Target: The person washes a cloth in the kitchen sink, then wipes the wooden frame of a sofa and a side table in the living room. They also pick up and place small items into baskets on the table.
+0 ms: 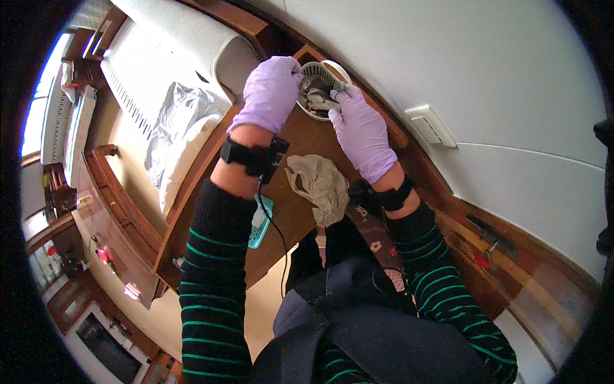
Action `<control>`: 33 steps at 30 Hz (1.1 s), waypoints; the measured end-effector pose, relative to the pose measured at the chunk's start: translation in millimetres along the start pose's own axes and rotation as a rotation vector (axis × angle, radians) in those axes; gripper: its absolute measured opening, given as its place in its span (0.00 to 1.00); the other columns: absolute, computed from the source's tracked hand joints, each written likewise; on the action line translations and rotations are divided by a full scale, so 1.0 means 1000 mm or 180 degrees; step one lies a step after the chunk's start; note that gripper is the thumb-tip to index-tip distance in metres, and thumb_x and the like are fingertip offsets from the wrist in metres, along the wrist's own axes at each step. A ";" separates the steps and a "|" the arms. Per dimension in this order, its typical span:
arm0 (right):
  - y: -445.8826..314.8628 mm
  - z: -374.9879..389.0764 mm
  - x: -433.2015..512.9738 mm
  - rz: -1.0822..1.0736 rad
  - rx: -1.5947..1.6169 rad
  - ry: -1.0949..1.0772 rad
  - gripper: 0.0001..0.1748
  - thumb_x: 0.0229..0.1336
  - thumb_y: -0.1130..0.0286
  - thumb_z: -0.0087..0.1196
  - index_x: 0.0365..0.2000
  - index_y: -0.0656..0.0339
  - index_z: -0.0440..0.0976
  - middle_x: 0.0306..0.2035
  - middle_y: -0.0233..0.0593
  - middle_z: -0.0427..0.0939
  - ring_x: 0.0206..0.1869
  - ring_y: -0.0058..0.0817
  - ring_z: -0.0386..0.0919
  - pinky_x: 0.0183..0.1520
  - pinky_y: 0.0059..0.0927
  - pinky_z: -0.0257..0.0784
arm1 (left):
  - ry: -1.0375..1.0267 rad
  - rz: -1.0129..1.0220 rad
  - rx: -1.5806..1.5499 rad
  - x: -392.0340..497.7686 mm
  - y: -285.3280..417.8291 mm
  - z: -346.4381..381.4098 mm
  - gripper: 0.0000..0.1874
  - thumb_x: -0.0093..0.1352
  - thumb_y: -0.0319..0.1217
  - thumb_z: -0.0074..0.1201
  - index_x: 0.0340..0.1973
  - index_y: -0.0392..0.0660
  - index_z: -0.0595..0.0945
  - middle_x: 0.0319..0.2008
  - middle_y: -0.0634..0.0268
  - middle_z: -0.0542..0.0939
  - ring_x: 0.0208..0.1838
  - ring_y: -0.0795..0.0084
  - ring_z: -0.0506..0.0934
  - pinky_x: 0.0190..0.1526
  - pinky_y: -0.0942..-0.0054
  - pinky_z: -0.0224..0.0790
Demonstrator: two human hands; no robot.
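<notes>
Both my hands wear pale purple gloves, with black straps at the wrists. My left hand (pixel 274 93) is at the left side of a small white plastic basket (pixel 320 68), fingers curled; what they grip is hidden. At the basket's right side, my right hand (pixel 360 127) has its thumb and fingers around a whitish item (pixel 322 102) among the contents, partly hidden. Dark, grey and clear small things lie in the basket, too jumbled to name. A crumpled beige cloth (pixel 320 187) rests on the brown wooden surface (pixel 307 139) nearer to me.
A turquoise plastic basket (pixel 263 223) sits by my left forearm, with a black cable passing over it. Left of the wooden surface is a bed with a pillow (pixel 184 165) and checked cloth (pixel 175 120). A wall with a switch plate (pixel 430 126) stands on the right.
</notes>
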State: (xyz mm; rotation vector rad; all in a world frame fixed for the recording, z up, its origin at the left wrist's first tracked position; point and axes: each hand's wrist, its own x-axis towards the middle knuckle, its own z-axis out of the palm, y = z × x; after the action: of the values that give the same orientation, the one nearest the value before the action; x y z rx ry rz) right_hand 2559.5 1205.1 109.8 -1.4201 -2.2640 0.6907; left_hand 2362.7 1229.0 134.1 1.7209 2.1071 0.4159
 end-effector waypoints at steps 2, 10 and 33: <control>0.006 0.003 -0.001 -0.0030 -0.0008 0.0004 0.17 0.63 0.68 0.58 0.51 0.62 0.77 0.58 0.43 0.75 0.46 0.47 0.82 0.50 0.45 0.78 | -0.0157 0.0082 0.0247 0.017 0.002 0.009 0.09 0.70 0.34 0.58 0.42 0.44 0.85 0.40 0.52 0.85 0.48 0.48 0.82 0.50 0.57 0.74; 0.012 0.001 -0.025 0.0252 0.0007 -0.0123 0.18 0.62 0.71 0.58 0.52 0.59 0.76 0.65 0.37 0.72 0.48 0.46 0.82 0.50 0.42 0.79 | 0.0173 -0.0005 -0.0475 0.041 -0.001 0.041 0.18 0.67 0.27 0.61 0.53 0.45 0.81 0.38 0.53 0.85 0.44 0.57 0.84 0.49 0.62 0.77; 0.005 0.114 -0.080 -0.1566 -0.0598 -0.0717 0.37 0.55 0.61 0.62 0.64 0.59 0.67 0.69 0.45 0.63 0.74 0.46 0.58 0.77 0.45 0.52 | 0.1342 -0.1505 -0.2667 -0.358 -0.098 0.010 0.14 0.75 0.18 0.53 0.55 0.39 0.81 0.51 0.62 0.83 0.51 0.73 0.81 0.53 0.74 0.77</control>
State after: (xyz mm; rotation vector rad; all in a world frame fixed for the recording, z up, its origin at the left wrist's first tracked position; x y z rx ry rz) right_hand 2533.3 1111.6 10.1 -0.8237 -2.7671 0.5046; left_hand 2344.1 858.8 119.3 0.6760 2.0437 1.3531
